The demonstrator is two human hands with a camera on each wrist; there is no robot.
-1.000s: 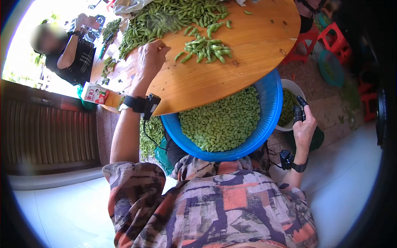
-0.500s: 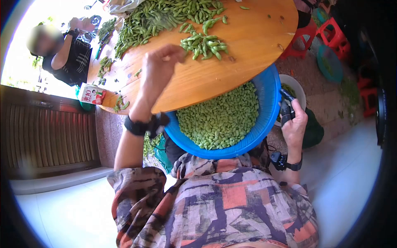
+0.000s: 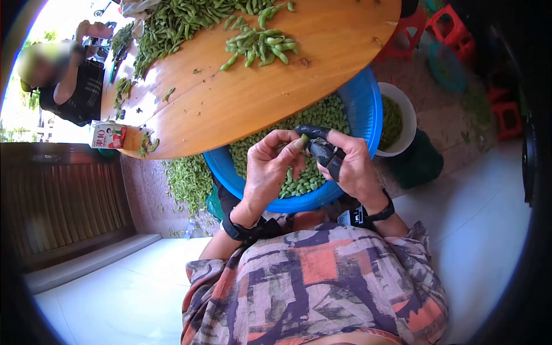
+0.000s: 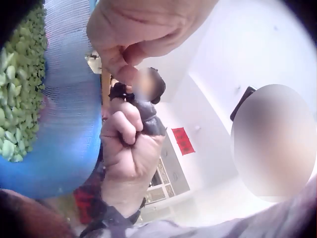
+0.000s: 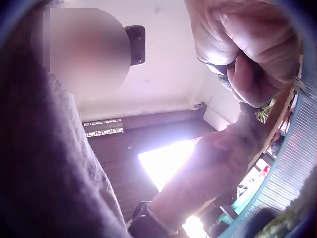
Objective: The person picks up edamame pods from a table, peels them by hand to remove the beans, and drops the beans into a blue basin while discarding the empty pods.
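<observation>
My left hand (image 3: 265, 171) pinches a green soybean pod (image 3: 304, 138) between thumb and forefinger. At the pod's other end is my right hand (image 3: 357, 168), its thumb and forefinger wrapped in black coverings (image 3: 322, 152); the other fingers curl into the palm in the left wrist view. Both hands meet over a blue basin (image 3: 375, 109) filled with shelled green beans (image 3: 313, 183). The covered fingers hide much of the pod. On the wooden table (image 3: 230, 106) lies a small pile of pods (image 3: 261, 47), with a larger heap of pods (image 3: 178, 26) behind it.
Right of the basin stands a white bucket (image 3: 409, 118) with green matter inside, beside a dark green bag (image 3: 422, 164). Red stools (image 3: 451, 31) stand farther right. A drink carton (image 3: 107, 135) sits at the table's left edge. Another person (image 3: 69, 86) is at the left.
My left hand has come from the table by the pods down to over the basin, now with a pod. The right hand has moved in from beside the bucket to meet it.
</observation>
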